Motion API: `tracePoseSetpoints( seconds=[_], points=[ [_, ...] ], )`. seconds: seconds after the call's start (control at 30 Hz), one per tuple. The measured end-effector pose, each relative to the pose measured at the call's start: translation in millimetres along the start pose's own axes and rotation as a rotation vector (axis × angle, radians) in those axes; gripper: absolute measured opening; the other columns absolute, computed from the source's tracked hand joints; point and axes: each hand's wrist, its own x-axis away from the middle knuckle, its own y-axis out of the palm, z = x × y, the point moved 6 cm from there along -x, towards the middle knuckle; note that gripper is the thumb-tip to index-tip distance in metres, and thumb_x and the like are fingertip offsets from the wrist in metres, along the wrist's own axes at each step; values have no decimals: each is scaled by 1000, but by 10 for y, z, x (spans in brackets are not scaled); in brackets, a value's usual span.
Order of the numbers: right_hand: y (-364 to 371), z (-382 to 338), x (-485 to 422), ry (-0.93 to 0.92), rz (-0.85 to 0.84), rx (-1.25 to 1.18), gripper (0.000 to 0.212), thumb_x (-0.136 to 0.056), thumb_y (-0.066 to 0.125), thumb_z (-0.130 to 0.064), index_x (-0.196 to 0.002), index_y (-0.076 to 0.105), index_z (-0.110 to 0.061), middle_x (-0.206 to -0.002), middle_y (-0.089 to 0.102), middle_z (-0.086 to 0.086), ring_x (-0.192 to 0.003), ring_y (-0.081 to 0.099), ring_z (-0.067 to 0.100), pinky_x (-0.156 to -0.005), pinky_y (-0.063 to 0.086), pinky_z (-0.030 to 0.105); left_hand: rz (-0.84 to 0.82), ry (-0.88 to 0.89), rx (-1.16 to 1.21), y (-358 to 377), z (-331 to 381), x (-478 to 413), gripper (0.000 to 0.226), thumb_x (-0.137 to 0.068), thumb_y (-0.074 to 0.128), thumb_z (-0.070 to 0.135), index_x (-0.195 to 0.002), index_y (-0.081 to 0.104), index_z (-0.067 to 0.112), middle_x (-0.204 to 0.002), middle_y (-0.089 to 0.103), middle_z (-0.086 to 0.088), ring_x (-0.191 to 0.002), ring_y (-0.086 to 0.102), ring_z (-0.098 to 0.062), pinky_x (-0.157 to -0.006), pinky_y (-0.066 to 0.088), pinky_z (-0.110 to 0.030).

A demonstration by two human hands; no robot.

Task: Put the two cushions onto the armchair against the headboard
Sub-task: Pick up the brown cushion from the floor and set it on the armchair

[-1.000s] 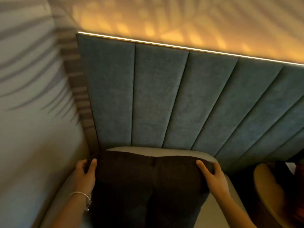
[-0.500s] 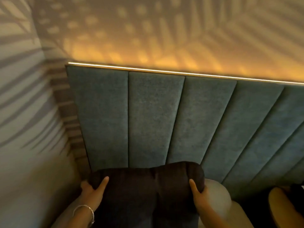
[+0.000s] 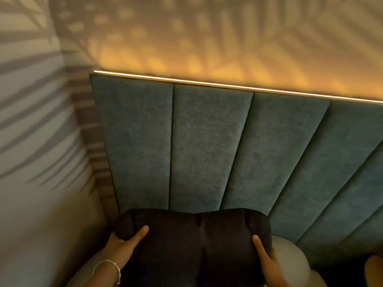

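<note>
Two hands, left (image 3: pixel 124 242) and right (image 3: pixel 264 255), grip two dark cushions (image 3: pixel 194 245) against one headboard (image 3: pixel 207 146)

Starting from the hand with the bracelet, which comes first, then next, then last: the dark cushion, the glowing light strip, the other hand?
From the left hand:
1. Dark cushion, gripped at its left corner.
2. Right hand, on the cushion's right side.
3. Light strip, high along the headboard top.

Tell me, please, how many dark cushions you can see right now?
1: the dark cushion stands against the headboard, gripped by the left hand and right hand. A second may be hidden.
</note>
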Motion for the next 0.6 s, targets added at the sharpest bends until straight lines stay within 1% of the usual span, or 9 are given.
tracePoseSetpoints(
  seconds=[0.03,0.17,0.27,0.3,0.37,0.47,0.5,0.53,0.6],
  points=[
    [21,16,-44,4,22,6,126,-36,65,-81,-140,38,-15,-143,42,7,-135,36,30,-114,24,45,21,14,17,42,43,-48,97,-57,80,49,-134,43,3,-134,53,-20,-122,50,-37,-103,37,-42],
    [90,132,-245,86,15,-4,76,-75,61,-55,-133,46,-8,-136,51,20,-124,46,39,-107,35,52,96,49,10,231,57,-279,100,-63,73,56,-137,34,2,-138,48,-21,-123,48,-40,-102,37,-44],
    [90,118,-289,147,17,38,71,-85,52,-50,-137,38,-4,-140,44,23,-128,40,41,-106,33,50,125,49,-49,241,128,-308,95,-68,71,53,-136,31,0,-139,45,-24,-124,45,-42,-102,36,-46],
    [77,52,-285,142,20,67,69,-88,49,-47,-139,33,-3,-143,40,23,-130,37,40,-106,30,48,134,100,-43,200,236,-268,91,-69,71,51,-135,33,1,-138,46,-23,-123,46,-42,-102,37,-46],
    [22,-245,-258,-61,66,236,68,-91,46,-43,-144,24,-7,-149,34,19,-134,33,36,-108,28,46,226,377,-86,17,600,-102,76,-74,68,46,-133,40,6,-134,51,-20,-121,48,-39,-101,39,-48],
    [13,-821,-38,-651,224,521,67,-92,43,-48,-147,19,-20,-153,25,1,-142,21,24,-115,17,49,448,925,-379,-115,1064,362,57,-88,49,35,-138,39,9,-140,46,-20,-130,41,-38,-105,34,-54],
    [54,-916,54,-804,263,561,66,-92,41,-50,-147,19,-23,-152,22,-5,-143,16,20,-116,7,47,408,1035,-524,-15,1113,493,57,-89,41,36,-141,36,12,-146,41,-16,-135,35,-37,-107,29,-54],
    [142,-943,119,-893,272,635,66,-90,39,-50,-148,16,-26,-152,18,-7,-144,12,17,-117,-3,42,277,1069,-721,164,1098,567,58,-91,31,42,-144,32,17,-151,33,-11,-139,29,-33,-110,23,-53],
    [458,-756,94,-875,105,981,67,-91,34,-54,-146,3,-34,-157,8,-6,-145,0,14,-115,-15,37,-15,974,-1101,494,860,539,64,-91,5,54,-149,12,28,-159,13,-1,-146,10,-22,-116,7,-47]
  ],
)
